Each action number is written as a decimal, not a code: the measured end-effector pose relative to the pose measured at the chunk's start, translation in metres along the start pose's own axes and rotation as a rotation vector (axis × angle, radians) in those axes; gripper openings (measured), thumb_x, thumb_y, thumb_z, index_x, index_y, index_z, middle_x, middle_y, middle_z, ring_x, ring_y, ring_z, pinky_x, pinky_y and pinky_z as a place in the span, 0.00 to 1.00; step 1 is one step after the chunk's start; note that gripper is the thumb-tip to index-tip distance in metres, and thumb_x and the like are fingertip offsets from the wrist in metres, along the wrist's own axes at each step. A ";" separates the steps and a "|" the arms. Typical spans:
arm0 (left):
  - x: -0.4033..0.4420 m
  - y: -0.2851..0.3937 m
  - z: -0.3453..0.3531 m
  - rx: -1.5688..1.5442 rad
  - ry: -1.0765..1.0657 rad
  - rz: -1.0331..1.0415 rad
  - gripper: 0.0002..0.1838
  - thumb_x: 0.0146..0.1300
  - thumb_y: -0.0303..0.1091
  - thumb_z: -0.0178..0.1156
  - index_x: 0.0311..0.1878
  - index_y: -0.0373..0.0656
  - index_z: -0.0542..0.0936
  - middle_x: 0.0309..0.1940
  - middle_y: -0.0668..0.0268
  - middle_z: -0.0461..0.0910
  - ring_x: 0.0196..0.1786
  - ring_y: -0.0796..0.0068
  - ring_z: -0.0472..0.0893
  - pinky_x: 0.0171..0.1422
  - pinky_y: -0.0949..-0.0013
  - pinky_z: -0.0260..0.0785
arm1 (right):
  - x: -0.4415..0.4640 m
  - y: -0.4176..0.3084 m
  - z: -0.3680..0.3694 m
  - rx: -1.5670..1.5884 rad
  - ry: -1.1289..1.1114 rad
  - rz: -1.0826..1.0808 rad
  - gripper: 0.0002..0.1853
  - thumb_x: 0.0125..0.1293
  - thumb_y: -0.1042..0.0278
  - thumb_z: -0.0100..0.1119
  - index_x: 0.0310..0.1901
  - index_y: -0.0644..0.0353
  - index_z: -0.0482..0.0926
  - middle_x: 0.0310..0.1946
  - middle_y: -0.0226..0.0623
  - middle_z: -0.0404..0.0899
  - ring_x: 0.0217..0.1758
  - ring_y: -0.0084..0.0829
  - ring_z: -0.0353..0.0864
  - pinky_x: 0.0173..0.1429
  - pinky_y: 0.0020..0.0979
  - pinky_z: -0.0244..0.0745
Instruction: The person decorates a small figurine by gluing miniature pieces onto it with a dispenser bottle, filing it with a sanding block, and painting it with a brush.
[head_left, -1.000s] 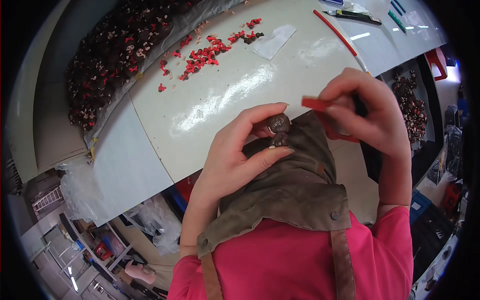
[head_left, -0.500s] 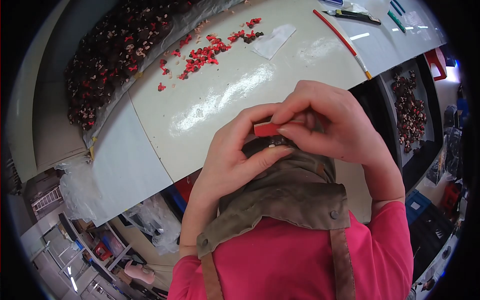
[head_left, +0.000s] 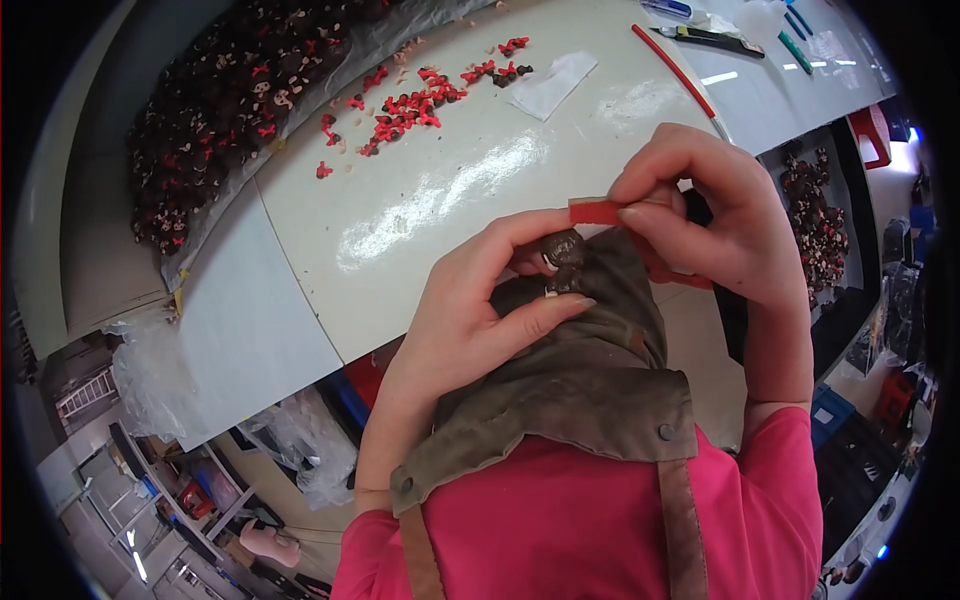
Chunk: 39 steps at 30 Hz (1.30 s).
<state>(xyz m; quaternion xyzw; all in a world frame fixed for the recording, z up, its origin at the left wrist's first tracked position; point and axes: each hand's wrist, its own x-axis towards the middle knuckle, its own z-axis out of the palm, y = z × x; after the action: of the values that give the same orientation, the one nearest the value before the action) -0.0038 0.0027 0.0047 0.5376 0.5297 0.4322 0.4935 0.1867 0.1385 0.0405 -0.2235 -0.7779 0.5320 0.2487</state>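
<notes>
Between the thumb and fingers of my left hand [head_left: 470, 300] is a small dark brown figure [head_left: 563, 262] with a round upper part, held over the apron [head_left: 590, 345]. Pale bits show at its left side. Just above and to the right, my right hand [head_left: 700, 205] pinches a thin red strip [head_left: 594, 211] whose top edge looks tan. The strip's free end points left, close to the left index fingertip. More red shows beneath the right hand, partly hidden by the fingers.
Small red and brown pieces [head_left: 405, 113] lie on the white table [head_left: 420, 205] beside a white paper [head_left: 555, 85]. A large heap of brown pieces [head_left: 225, 110] fills the upper left. A red stick [head_left: 672, 70] and a cutter [head_left: 710, 40] lie farther back. At right stands a tray of pieces [head_left: 815, 220].
My right hand first brought the red strip left over the figure, then drew it back up and right, uncovering the figure. My left hand has barely moved and still holds it.
</notes>
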 end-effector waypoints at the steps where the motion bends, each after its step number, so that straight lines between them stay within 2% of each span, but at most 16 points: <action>1: -0.001 -0.001 0.001 -0.005 0.006 -0.004 0.30 0.58 0.28 0.69 0.62 0.34 0.69 0.55 0.62 0.76 0.56 0.74 0.77 0.62 0.69 0.68 | 0.000 0.000 0.001 0.047 0.016 -0.020 0.07 0.57 0.78 0.64 0.38 0.60 0.81 0.26 0.24 0.75 0.28 0.13 0.69 0.30 0.19 0.64; 4: -0.001 0.005 0.000 0.010 0.009 -0.011 0.31 0.57 0.27 0.69 0.63 0.34 0.69 0.55 0.62 0.76 0.56 0.74 0.77 0.62 0.70 0.68 | 0.003 0.001 0.015 0.124 -0.016 -0.089 0.07 0.57 0.78 0.64 0.38 0.60 0.81 0.26 0.24 0.75 0.28 0.13 0.69 0.30 0.19 0.64; 7: 0.001 -0.005 0.006 -0.140 0.086 0.075 0.29 0.54 0.31 0.72 0.60 0.40 0.74 0.46 0.64 0.80 0.42 0.74 0.79 0.50 0.72 0.72 | 0.003 0.004 0.018 -0.061 -0.151 -0.101 0.06 0.58 0.78 0.64 0.38 0.61 0.81 0.26 0.23 0.75 0.28 0.13 0.69 0.30 0.19 0.63; 10: 0.000 0.003 -0.002 -0.022 -0.024 -0.001 0.30 0.57 0.26 0.69 0.62 0.34 0.69 0.56 0.60 0.75 0.57 0.72 0.77 0.62 0.68 0.68 | -0.001 0.001 -0.003 -0.074 -0.189 -0.028 0.06 0.58 0.78 0.64 0.38 0.60 0.81 0.27 0.23 0.76 0.28 0.12 0.68 0.29 0.19 0.63; 13: 0.000 -0.002 -0.001 -0.084 -0.019 0.018 0.30 0.57 0.25 0.69 0.62 0.34 0.69 0.56 0.60 0.75 0.58 0.71 0.76 0.62 0.67 0.68 | -0.002 -0.002 -0.008 0.054 -0.091 0.020 0.07 0.58 0.79 0.64 0.38 0.59 0.81 0.28 0.23 0.77 0.28 0.12 0.68 0.30 0.18 0.62; 16: 0.001 -0.006 0.003 -0.078 0.065 0.065 0.29 0.54 0.31 0.72 0.60 0.40 0.74 0.47 0.65 0.79 0.45 0.76 0.79 0.51 0.72 0.72 | 0.001 0.001 0.006 0.151 -0.010 -0.082 0.07 0.58 0.78 0.65 0.39 0.59 0.81 0.29 0.23 0.77 0.27 0.13 0.68 0.31 0.19 0.63; 17: 0.001 -0.005 0.005 -0.122 0.080 0.060 0.29 0.55 0.30 0.71 0.60 0.40 0.74 0.48 0.65 0.79 0.45 0.76 0.78 0.51 0.72 0.72 | 0.003 0.003 0.012 0.115 -0.022 -0.139 0.07 0.59 0.78 0.65 0.39 0.59 0.81 0.29 0.23 0.77 0.27 0.13 0.68 0.31 0.19 0.64; 19: -0.001 -0.002 0.007 -0.209 0.112 0.048 0.29 0.55 0.30 0.71 0.61 0.40 0.74 0.50 0.65 0.79 0.46 0.76 0.78 0.52 0.72 0.71 | 0.000 -0.001 0.019 -0.017 -0.167 0.004 0.10 0.53 0.82 0.66 0.37 0.61 0.79 0.32 0.30 0.77 0.33 0.22 0.75 0.37 0.23 0.68; 21: -0.002 -0.004 0.002 -0.137 0.085 0.049 0.29 0.56 0.29 0.71 0.61 0.39 0.73 0.51 0.64 0.79 0.49 0.76 0.78 0.53 0.73 0.71 | -0.005 0.004 0.011 -0.087 -0.219 0.028 0.10 0.55 0.82 0.65 0.40 0.62 0.78 0.31 0.27 0.76 0.33 0.17 0.74 0.36 0.21 0.67; 24: -0.003 -0.007 0.000 -0.176 0.084 0.034 0.30 0.56 0.28 0.70 0.62 0.39 0.72 0.52 0.63 0.79 0.51 0.76 0.78 0.55 0.73 0.69 | -0.013 0.003 -0.010 0.081 -0.160 0.263 0.12 0.59 0.80 0.63 0.45 0.63 0.77 0.31 0.25 0.74 0.34 0.13 0.72 0.35 0.19 0.64; 27: -0.004 -0.002 0.000 -0.232 0.070 -0.022 0.32 0.57 0.27 0.69 0.64 0.36 0.68 0.54 0.58 0.77 0.55 0.71 0.77 0.61 0.68 0.68 | -0.019 0.018 -0.005 0.319 0.088 0.100 0.13 0.64 0.75 0.62 0.50 0.62 0.78 0.28 0.19 0.71 0.27 0.09 0.65 0.29 0.14 0.58; 28: -0.004 0.000 0.000 -0.240 0.061 -0.047 0.32 0.57 0.27 0.68 0.65 0.34 0.67 0.55 0.55 0.76 0.56 0.69 0.76 0.64 0.65 0.67 | -0.020 0.017 -0.009 0.305 0.062 0.162 0.15 0.65 0.75 0.61 0.54 0.62 0.76 0.28 0.19 0.70 0.30 0.09 0.66 0.33 0.14 0.60; 31: -0.003 -0.002 0.003 -0.257 0.101 0.005 0.30 0.56 0.27 0.70 0.63 0.39 0.71 0.52 0.64 0.80 0.52 0.77 0.78 0.56 0.73 0.69 | -0.021 0.018 0.000 0.381 0.072 0.172 0.14 0.65 0.75 0.61 0.52 0.62 0.77 0.29 0.19 0.72 0.32 0.09 0.69 0.37 0.14 0.62; 34: -0.002 -0.004 0.004 -0.254 0.098 0.031 0.30 0.57 0.27 0.70 0.63 0.38 0.71 0.53 0.64 0.79 0.53 0.77 0.78 0.57 0.72 0.69 | -0.020 0.014 0.009 0.341 0.063 0.155 0.12 0.65 0.74 0.62 0.50 0.62 0.78 0.31 0.21 0.75 0.32 0.10 0.71 0.38 0.15 0.64; 37: -0.002 -0.005 0.007 -0.276 0.126 0.074 0.30 0.58 0.27 0.69 0.63 0.37 0.70 0.55 0.63 0.77 0.53 0.76 0.78 0.57 0.72 0.69 | -0.016 0.018 0.026 0.368 0.070 0.061 0.11 0.64 0.74 0.62 0.48 0.62 0.78 0.34 0.23 0.78 0.33 0.11 0.72 0.39 0.17 0.65; 39: -0.002 -0.006 0.007 -0.271 0.132 0.078 0.30 0.58 0.27 0.69 0.63 0.36 0.70 0.56 0.63 0.76 0.53 0.76 0.78 0.57 0.71 0.69 | -0.013 0.018 0.030 0.216 0.026 -0.019 0.11 0.63 0.74 0.63 0.47 0.59 0.79 0.31 0.25 0.79 0.31 0.13 0.72 0.36 0.19 0.67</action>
<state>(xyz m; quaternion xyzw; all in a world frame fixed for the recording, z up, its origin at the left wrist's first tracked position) 0.0017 0.0000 -0.0021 0.4568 0.4765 0.5529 0.5084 0.1796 0.1155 0.0122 -0.1946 -0.7148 0.6075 0.2865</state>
